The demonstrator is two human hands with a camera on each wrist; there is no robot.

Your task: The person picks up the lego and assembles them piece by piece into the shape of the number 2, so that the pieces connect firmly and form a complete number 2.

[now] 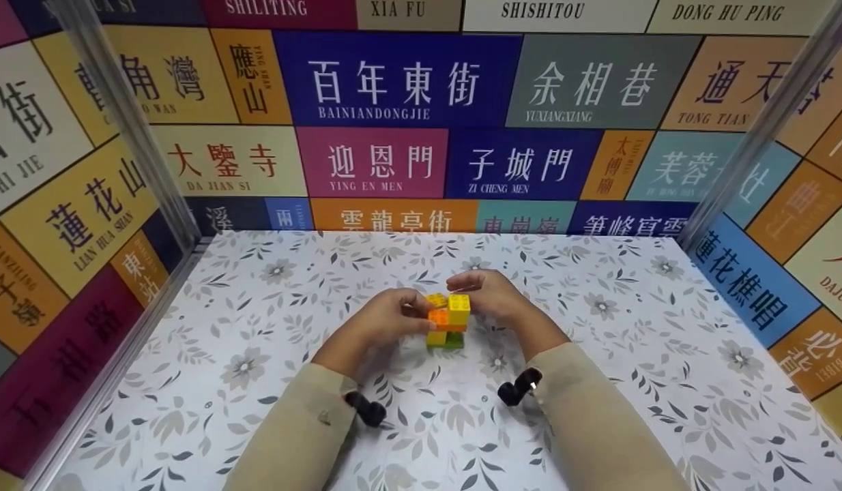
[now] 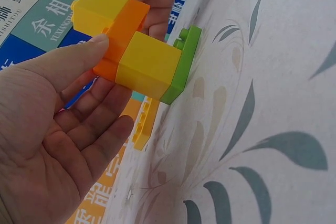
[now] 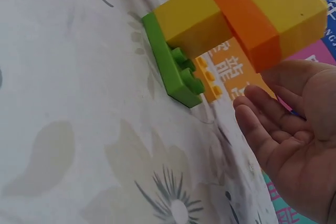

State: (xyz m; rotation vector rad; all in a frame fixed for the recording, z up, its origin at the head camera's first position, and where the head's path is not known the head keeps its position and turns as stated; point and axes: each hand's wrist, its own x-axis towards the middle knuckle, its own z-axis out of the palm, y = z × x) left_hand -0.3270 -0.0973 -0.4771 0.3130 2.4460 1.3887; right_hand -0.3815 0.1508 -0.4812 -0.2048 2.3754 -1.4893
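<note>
A small stack of toy building bricks stands on the table in the head view. At its foot is a green brick [image 2: 188, 66] with some bare studs, bearing a yellow brick [image 2: 148, 61]. An orange brick [image 3: 245, 22] lies across that one, and another yellow brick [image 1: 459, 308] tops its right end. My left hand [image 1: 392, 315] pinches the orange brick, thumb on its near side. Beside the stack's right side, my right hand [image 1: 490, 297] has loosely bent fingers and holds nothing; whether a fingertip touches the bricks is unclear.
Behind the stack lies a separate flat yellow brick [image 2: 145, 123], partly hidden. A floral cloth [image 1: 598, 409] covers the table. Panels with street names [image 1: 400, 82] stand at the back and both sides, with clear posts [image 1: 131, 123] at the corners.
</note>
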